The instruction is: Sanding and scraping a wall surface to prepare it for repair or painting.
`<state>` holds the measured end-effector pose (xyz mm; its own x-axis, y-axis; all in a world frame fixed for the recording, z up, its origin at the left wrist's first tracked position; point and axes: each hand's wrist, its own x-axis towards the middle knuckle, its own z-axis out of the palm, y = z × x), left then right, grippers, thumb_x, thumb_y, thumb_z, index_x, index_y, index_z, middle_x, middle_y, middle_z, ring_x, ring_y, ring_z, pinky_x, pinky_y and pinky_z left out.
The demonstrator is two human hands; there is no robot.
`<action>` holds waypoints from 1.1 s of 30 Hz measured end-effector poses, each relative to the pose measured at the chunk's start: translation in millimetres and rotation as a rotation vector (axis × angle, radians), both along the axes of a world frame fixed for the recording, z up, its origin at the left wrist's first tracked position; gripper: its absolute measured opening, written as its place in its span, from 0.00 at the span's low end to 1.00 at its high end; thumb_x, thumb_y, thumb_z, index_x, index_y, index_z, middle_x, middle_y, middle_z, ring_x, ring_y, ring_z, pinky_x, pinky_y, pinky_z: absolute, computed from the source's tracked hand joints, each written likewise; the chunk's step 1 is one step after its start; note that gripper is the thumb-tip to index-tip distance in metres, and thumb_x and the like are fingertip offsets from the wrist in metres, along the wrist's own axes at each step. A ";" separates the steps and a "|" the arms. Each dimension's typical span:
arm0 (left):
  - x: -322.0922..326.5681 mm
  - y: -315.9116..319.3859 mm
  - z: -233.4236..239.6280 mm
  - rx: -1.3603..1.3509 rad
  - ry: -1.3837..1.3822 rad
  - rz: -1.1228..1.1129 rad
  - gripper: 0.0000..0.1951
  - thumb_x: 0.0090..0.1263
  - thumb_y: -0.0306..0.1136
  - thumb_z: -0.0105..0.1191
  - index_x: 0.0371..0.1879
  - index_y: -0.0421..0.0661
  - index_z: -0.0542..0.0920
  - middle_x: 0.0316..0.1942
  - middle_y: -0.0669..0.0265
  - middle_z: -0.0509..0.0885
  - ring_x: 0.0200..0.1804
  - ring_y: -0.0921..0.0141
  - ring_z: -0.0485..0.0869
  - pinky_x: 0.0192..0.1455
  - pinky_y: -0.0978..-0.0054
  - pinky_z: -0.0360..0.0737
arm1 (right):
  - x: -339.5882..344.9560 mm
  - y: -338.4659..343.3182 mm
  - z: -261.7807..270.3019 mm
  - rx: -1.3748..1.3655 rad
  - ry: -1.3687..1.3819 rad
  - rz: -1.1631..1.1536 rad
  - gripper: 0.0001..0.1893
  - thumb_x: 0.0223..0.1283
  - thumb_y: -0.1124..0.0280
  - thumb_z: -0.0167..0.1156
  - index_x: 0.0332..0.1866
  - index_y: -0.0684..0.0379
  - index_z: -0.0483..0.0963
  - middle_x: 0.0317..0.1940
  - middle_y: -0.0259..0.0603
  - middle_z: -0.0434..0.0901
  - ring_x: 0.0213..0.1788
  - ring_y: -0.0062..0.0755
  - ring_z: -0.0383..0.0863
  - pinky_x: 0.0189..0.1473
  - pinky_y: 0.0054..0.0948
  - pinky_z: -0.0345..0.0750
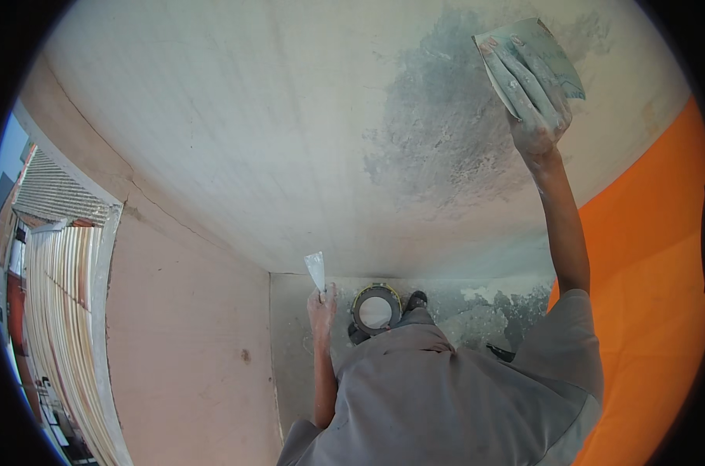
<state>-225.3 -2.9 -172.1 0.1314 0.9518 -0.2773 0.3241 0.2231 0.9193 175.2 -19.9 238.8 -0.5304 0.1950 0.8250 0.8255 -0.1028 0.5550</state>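
Note:
My right hand, dusted with white powder, presses a sheet of sandpaper flat against the plastered wall at the upper right. The back of the sheet faces me and bears writing. Beside and below that hand spreads a rough, dark grey patch on the wall. Lower down, my left hand grips a putty knife by its handle, the whitish blade pointing up. Between my feet stands a round dark bucket with a pale, whitish inside; its contents are not clear.
An orange sheet hangs along the right side. The side wall on the left has a long crack above it and meets a window opening. Splatters mark the grey floor. A dark object lies partly hidden by my shirt.

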 end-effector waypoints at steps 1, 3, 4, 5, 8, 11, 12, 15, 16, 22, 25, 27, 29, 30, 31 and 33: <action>-0.1 -0.8 -1.3 0.022 -0.012 -0.016 0.20 0.75 0.49 0.59 0.31 0.42 0.80 0.18 0.72 0.73 0.21 0.77 0.71 0.25 0.71 0.68 | 5.1 3.4 -4.2 0.006 -0.002 -0.023 0.20 0.54 0.81 0.67 0.53 0.54 0.86 0.50 0.38 0.88 0.53 0.39 0.88 0.55 0.35 0.84; -0.3 -3.4 -3.2 -0.004 0.000 -0.033 0.21 0.74 0.50 0.59 0.32 0.41 0.81 0.17 0.72 0.73 0.21 0.77 0.71 0.24 0.70 0.67 | 12.3 9.6 -12.6 -0.089 0.070 -0.227 0.23 0.54 0.73 0.70 0.57 0.43 0.85 0.57 0.29 0.86 0.60 0.35 0.84 0.63 0.34 0.81; -0.6 -5.2 -3.6 0.006 -0.008 -0.042 0.21 0.74 0.50 0.59 0.32 0.41 0.81 0.17 0.72 0.73 0.21 0.77 0.71 0.24 0.70 0.67 | 13.9 12.6 -15.5 -0.068 0.064 -0.216 0.23 0.54 0.73 0.70 0.57 0.43 0.85 0.57 0.29 0.86 0.60 0.35 0.84 0.63 0.34 0.81; -0.9 -7.1 -3.7 0.008 -0.001 -0.054 0.21 0.74 0.50 0.59 0.31 0.41 0.80 0.17 0.71 0.73 0.21 0.77 0.71 0.24 0.71 0.67 | 14.1 15.5 -17.9 -0.097 0.040 -0.239 0.23 0.54 0.73 0.70 0.57 0.42 0.85 0.58 0.28 0.86 0.62 0.34 0.83 0.64 0.34 0.80; -3.1 -10.5 -3.5 -0.002 -0.018 -0.073 0.21 0.75 0.50 0.59 0.32 0.41 0.81 0.17 0.71 0.73 0.20 0.77 0.70 0.24 0.71 0.66 | 12.1 22.9 -18.4 -0.178 -0.033 -0.290 0.24 0.54 0.72 0.70 0.58 0.39 0.85 0.62 0.27 0.84 0.66 0.33 0.79 0.69 0.36 0.76; -2.7 -13.1 -5.1 -0.001 -0.055 -0.099 0.19 0.75 0.48 0.59 0.31 0.44 0.79 0.16 0.75 0.70 0.19 0.80 0.67 0.22 0.74 0.62 | 16.2 27.0 -19.0 -0.228 -0.081 -0.301 0.28 0.56 0.73 0.67 0.64 0.39 0.81 0.66 0.26 0.80 0.70 0.32 0.75 0.71 0.37 0.73; -2.7 -14.8 -6.1 0.015 -0.065 -0.106 0.17 0.76 0.46 0.59 0.29 0.48 0.76 0.16 0.79 0.68 0.18 0.83 0.64 0.20 0.77 0.59 | 19.3 26.2 -21.0 -0.252 -0.106 -0.292 0.31 0.57 0.73 0.64 0.69 0.40 0.77 0.69 0.26 0.76 0.72 0.32 0.72 0.71 0.38 0.71; -1.9 -17.3 -8.5 0.018 -0.040 -0.112 0.17 0.75 0.47 0.60 0.29 0.47 0.77 0.16 0.79 0.68 0.18 0.83 0.64 0.19 0.77 0.58 | 28.0 19.7 -23.7 -0.304 -0.197 -0.323 0.33 0.57 0.75 0.65 0.70 0.39 0.76 0.69 0.25 0.76 0.71 0.31 0.73 0.70 0.38 0.73; -2.0 -17.9 -8.7 0.020 -0.040 -0.117 0.17 0.75 0.47 0.60 0.29 0.47 0.77 0.16 0.79 0.68 0.18 0.83 0.64 0.19 0.77 0.58 | 27.8 18.7 -20.4 -0.302 -0.196 -0.328 0.33 0.57 0.75 0.65 0.70 0.39 0.76 0.69 0.25 0.76 0.71 0.31 0.73 0.70 0.38 0.73; -5.0 -20.1 -10.2 0.014 -0.041 -0.106 0.16 0.75 0.46 0.60 0.31 0.47 0.78 0.16 0.79 0.68 0.18 0.83 0.64 0.19 0.77 0.58 | 6.5 43.2 35.9 -0.269 -0.452 -0.240 0.33 0.56 0.76 0.68 0.69 0.39 0.76 0.69 0.26 0.76 0.71 0.30 0.73 0.72 0.38 0.74; -7.7 -24.0 -13.9 -0.019 -0.036 -0.106 0.21 0.75 0.49 0.59 0.31 0.40 0.80 0.16 0.71 0.71 0.21 0.76 0.68 0.25 0.69 0.64 | 2.5 65.8 37.1 0.296 -0.309 0.543 0.22 0.54 0.68 0.70 0.56 0.47 0.82 0.59 0.35 0.80 0.66 0.39 0.75 0.67 0.45 0.71; -11.0 -26.4 -15.8 -0.030 -0.021 -0.097 0.22 0.75 0.49 0.59 0.31 0.40 0.80 0.16 0.71 0.71 0.21 0.76 0.68 0.25 0.69 0.64 | 14.2 32.2 4.6 -0.247 -0.226 -0.232 0.23 0.58 0.69 0.71 0.60 0.38 0.83 0.70 0.27 0.76 0.73 0.31 0.71 0.76 0.40 0.68; -13.1 -28.0 -17.1 -0.029 -0.045 -0.092 0.18 0.75 0.48 0.60 0.31 0.44 0.79 0.17 0.75 0.69 0.20 0.80 0.66 0.22 0.73 0.61 | 13.0 38.4 -42.4 -0.630 0.273 0.084 0.23 0.59 0.68 0.71 0.60 0.38 0.82 0.69 0.28 0.77 0.73 0.31 0.71 0.77 0.41 0.67; -12.8 -27.7 -17.5 -0.074 -0.029 -0.079 0.15 0.75 0.46 0.60 0.32 0.48 0.79 0.18 0.80 0.68 0.18 0.84 0.64 0.19 0.78 0.57 | 23.7 36.5 -43.6 -0.883 0.495 0.240 0.22 0.59 0.68 0.72 0.60 0.38 0.82 0.69 0.28 0.77 0.74 0.31 0.71 0.77 0.42 0.67; -13.2 -27.9 -17.8 -0.033 -0.072 -0.085 0.15 0.75 0.46 0.60 0.32 0.48 0.79 0.18 0.80 0.68 0.18 0.84 0.64 0.19 0.78 0.57 | 29.0 38.2 -53.3 -0.940 0.757 0.470 0.22 0.59 0.67 0.72 0.60 0.38 0.82 0.69 0.28 0.77 0.74 0.31 0.71 0.77 0.43 0.67; -12.7 -26.6 -17.8 0.020 -0.062 -0.054 0.15 0.75 0.46 0.60 0.31 0.48 0.78 0.18 0.80 0.68 0.19 0.84 0.64 0.20 0.78 0.57 | 53.6 38.5 -43.1 -0.362 -0.274 -0.317 0.20 0.59 0.66 0.73 0.57 0.38 0.82 0.68 0.28 0.78 0.74 0.30 0.70 0.78 0.45 0.65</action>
<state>-238.1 -29.5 -189.9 0.1993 0.9481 -0.2478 0.2780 0.1878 0.9420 228.8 18.7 195.6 -0.5855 0.6256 0.5156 0.6053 -0.0858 0.7914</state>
